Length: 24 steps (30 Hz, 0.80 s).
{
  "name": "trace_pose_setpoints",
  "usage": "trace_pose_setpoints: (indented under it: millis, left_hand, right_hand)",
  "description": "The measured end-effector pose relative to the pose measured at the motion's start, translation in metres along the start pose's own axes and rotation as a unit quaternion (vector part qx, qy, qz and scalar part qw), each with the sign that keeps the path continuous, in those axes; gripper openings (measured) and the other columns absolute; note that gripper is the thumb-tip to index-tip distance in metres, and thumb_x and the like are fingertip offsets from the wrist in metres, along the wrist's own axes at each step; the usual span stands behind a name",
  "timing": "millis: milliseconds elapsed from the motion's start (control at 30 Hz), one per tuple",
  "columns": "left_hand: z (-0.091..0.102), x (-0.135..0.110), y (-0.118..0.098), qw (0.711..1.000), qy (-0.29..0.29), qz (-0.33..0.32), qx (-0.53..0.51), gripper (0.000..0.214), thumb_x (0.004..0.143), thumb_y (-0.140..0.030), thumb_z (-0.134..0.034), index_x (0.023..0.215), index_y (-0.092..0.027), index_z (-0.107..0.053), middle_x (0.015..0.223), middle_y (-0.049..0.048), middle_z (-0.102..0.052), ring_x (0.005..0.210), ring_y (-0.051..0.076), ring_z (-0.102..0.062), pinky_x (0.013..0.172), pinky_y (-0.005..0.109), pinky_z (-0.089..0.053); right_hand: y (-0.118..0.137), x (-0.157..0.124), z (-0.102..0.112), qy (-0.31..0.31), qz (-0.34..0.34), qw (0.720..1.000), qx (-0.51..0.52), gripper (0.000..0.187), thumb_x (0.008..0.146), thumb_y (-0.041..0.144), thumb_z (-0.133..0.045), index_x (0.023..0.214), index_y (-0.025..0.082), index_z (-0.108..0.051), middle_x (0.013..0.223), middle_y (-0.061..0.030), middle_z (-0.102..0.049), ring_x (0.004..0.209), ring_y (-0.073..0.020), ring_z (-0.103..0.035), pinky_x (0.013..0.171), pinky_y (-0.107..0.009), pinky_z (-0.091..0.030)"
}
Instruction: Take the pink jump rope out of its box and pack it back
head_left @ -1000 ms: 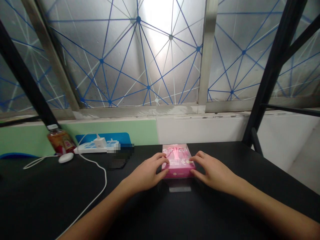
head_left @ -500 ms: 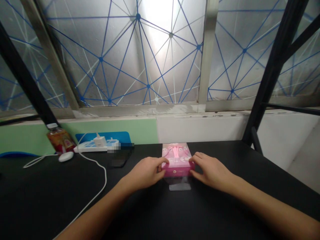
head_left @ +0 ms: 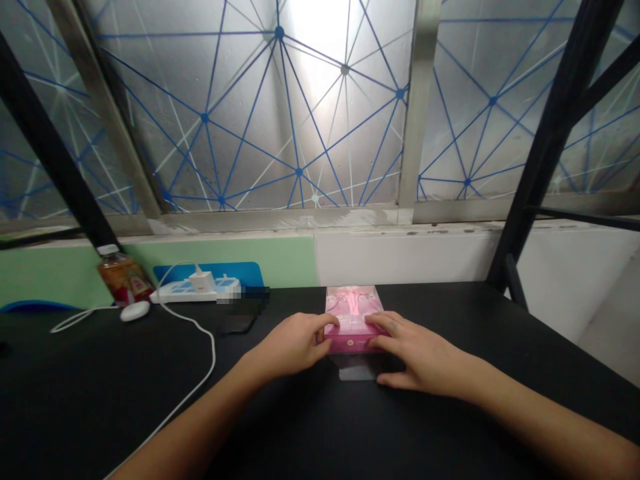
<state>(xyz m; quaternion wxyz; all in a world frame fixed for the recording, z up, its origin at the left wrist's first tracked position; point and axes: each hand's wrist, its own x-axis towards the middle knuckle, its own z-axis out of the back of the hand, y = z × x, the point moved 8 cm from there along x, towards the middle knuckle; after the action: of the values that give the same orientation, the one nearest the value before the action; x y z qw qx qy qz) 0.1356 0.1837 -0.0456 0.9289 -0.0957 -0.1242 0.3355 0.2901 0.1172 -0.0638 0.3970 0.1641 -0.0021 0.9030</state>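
- Far left, a bottle (head_left: 125,279) and a power strip (head_left: 225,289) stand at the back of the worktop (head_left: 280,427); a white cable (head_left: 214,353) runs down beside the left forearm, so best move that arm gently.
- Left hand (head_left: 293,343): fingers bent close, gripping the pink box's near left corner, index on top, thumb at the front. A light, steady hold seems right.
- Middle: the pink box (head_left: 353,327) lies flat, with a clear strip (head_left: 356,369) in front; whether they join, I cannot tell.
- Right hand (head_left: 430,353): fingers spread, two on the box, thumb near the strip, nothing clearly grasped. Light fingertip pressure should avoid creasing.
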Motion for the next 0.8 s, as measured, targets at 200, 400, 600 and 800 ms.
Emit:
trace_pose_setpoints:
  millis: [200, 400, 600, 800]
  left_hand:
    - [0.003, -0.001, -0.008, 0.999, -0.007, -0.012, 0.031, 0.025, 0.087, -0.024, -0.055, 0.11, -0.025, -0.063, 0.078, 0.0006, -0.062, 0.071, 0.018, -0.06, 0.064, 0.025, -0.041]
    - [0.009, 0.001, -0.025, 0.998, -0.033, -0.041, 0.026, 0.023, 0.085, -0.031, -0.062, 0.107, -0.025, -0.061, 0.114, 0.0068, -0.056, 0.093, 0.022, -0.06, 0.085, 0.032, -0.048]
    - [0.004, 0.001, -0.021, 0.998, -0.05, -0.037, -0.024, 0.018, 0.09, -0.025, -0.056, 0.107, -0.022, -0.059, 0.146, 0.0097, -0.044, 0.125, 0.026, -0.052, 0.105, 0.037, -0.041]
    - [0.005, -0.002, -0.022, 0.998, -0.046, -0.041, -0.029, 0.028, 0.093, -0.026, -0.052, 0.12, -0.022, -0.056, 0.141, 0.01, -0.052, 0.128, 0.025, -0.05, 0.106, 0.038, -0.041]
  right_hand:
    - [-0.003, 0.003, 0.002, -0.067, 0.007, 0.998, -0.002, 0.014, 0.092, 0.022, -0.054, 0.102, 0.017, -0.06, 0.12, -0.015, -0.059, 0.113, -0.0276, -0.052, 0.092, -0.044, -0.049]
    - [-0.015, 0.001, 0.013, -0.109, -0.032, 0.993, 0.022, 0.021, 0.088, 0.014, -0.056, 0.108, 0.018, -0.054, 0.11, -0.0109, -0.059, 0.102, -0.024, -0.055, 0.087, -0.039, -0.051]
    - [-0.013, -0.001, 0.018, -0.104, -0.061, 0.991, -0.056, 0.026, 0.087, 0.021, -0.061, 0.112, 0.017, -0.058, 0.125, -0.0156, -0.051, 0.117, -0.0307, -0.049, 0.097, -0.045, -0.046]
    - [-0.021, -0.003, 0.012, -0.069, -0.114, 0.991, -0.006, 0.039, 0.093, 0.027, -0.053, 0.131, 0.022, -0.05, 0.129, -0.0134, -0.049, 0.097, -0.0245, -0.063, 0.087, -0.042, -0.053]
